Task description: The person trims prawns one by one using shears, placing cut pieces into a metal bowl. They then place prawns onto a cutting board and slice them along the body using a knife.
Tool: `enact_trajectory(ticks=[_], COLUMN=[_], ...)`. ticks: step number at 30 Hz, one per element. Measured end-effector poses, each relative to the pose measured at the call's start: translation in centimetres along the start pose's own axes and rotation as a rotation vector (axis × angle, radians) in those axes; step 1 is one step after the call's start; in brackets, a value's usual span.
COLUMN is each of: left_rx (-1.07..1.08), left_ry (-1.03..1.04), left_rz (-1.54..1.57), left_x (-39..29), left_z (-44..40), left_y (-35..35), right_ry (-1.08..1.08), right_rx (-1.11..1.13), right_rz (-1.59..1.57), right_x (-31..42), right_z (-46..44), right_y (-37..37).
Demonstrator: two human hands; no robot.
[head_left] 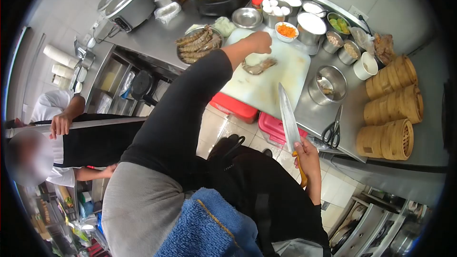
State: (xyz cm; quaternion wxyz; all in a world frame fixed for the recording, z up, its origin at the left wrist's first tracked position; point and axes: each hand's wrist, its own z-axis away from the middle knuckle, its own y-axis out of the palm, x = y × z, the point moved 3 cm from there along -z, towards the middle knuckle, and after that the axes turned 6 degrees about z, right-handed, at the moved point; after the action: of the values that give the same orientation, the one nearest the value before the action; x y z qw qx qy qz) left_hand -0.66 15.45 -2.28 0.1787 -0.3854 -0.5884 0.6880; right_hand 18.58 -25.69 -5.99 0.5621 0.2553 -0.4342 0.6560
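Note:
My right hand [308, 154] is closed around the yellow handle of a large knife [287, 114], its blade pointing up over the front edge of a white cutting board [238, 83]. Above the board's upper part is my left hand [259, 43], with its fingers curled; what they hold, if anything, is hidden. Just below that hand a shrimp [259, 66] lies on the board. Several more shrimp are piled on a metal plate [200, 43] left of the board. To the right, a metal bowl [328, 84] has a small piece inside.
Black scissors [332, 131] lie near the counter's front edge. Bamboo steamers [386, 140] are stacked at the right. Bowls of eggs [276, 9] and shredded carrot [286, 30] stand behind the board. Another person [71, 138] is at the left. Red containers [233, 106] sit below the board.

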Motion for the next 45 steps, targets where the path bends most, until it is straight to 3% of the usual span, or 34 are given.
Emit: enact_trajectory(ticks=[3,4,5,9,11,19,25,29,31,33,34,36,37,39,41,43,45], left_rx=[-0.116,0.007,-0.039,-0.259,-0.404,-0.633,-0.600,-0.758,-0.747,-0.495,-0.483,-0.183,-0.197,-0.025,-0.141,-0.039,0.019], left_ry=[-0.002,-0.073,-0.056,-0.010,-0.125,-0.046,-0.093,-0.136,-0.198,-0.254,-0.257,-0.156,-0.156,-0.108,0.111,0.026,0.069], left_rz=[0.183,0.218,0.243,0.351,0.419,0.443,0.529,0.436,0.437,0.418,0.415,0.319,0.318,0.332,0.436,0.664,0.524], left_x=[0.0,-0.3,0.4,7.5,9.5,19.7,23.4,26.6,29.1,31.2,32.0,33.9,35.4,39.1,41.7,41.4,40.4], left_z=[2.6,4.1,5.6,11.3,13.7,18.2,18.8,21.1,22.8,23.1,22.8,21.7,20.7,17.4,14.0,11.5,10.4], left_y=[-0.4,-2.0,-2.6,-6.3,-9.2,-15.2,-15.9,-13.6,-13.2,-13.1,-13.2,-13.2,-12.6,-8.2,-4.4,-3.4,-4.0], right_ry=[0.024,0.050,0.054,0.110,0.085,0.099,0.070,0.009,-0.027,-0.059,-0.049,-0.057,-0.071,-0.106,-0.120,-0.148,-0.138], right_rx=[-0.012,-0.026,-0.018,-0.155,-0.178,-0.361,-0.490,-0.495,-0.508,-0.525,-0.522,-0.548,-0.547,-0.623,-0.674,-0.706,-0.770], right_rz=[0.001,-0.017,-0.015,0.047,0.003,-0.021,-0.145,-0.196,-0.219,-0.206,-0.213,-0.184,-0.179,-0.173,-0.187,-0.173,-0.191], right_x=[-0.7,-0.8,-0.7,0.5,2.1,8.7,10.7,12.1,13.1,13.5,13.8,15.7,16.5,17.5,18.4,19.4,21.5], right_z=[-0.2,-0.2,0.0,-1.4,-2.3,-6.1,-8.2,-10.2,-11.3,-12.8,-13.2,-13.9,-13.9,-13.6,-13.6,-13.7,-13.3], right_y=[-0.7,-0.9,-0.9,0.4,1.6,8.8,11.5,10.8,10.1,9.4,9.4,9.0,8.9,9.1,9.7,10.4,12.4])
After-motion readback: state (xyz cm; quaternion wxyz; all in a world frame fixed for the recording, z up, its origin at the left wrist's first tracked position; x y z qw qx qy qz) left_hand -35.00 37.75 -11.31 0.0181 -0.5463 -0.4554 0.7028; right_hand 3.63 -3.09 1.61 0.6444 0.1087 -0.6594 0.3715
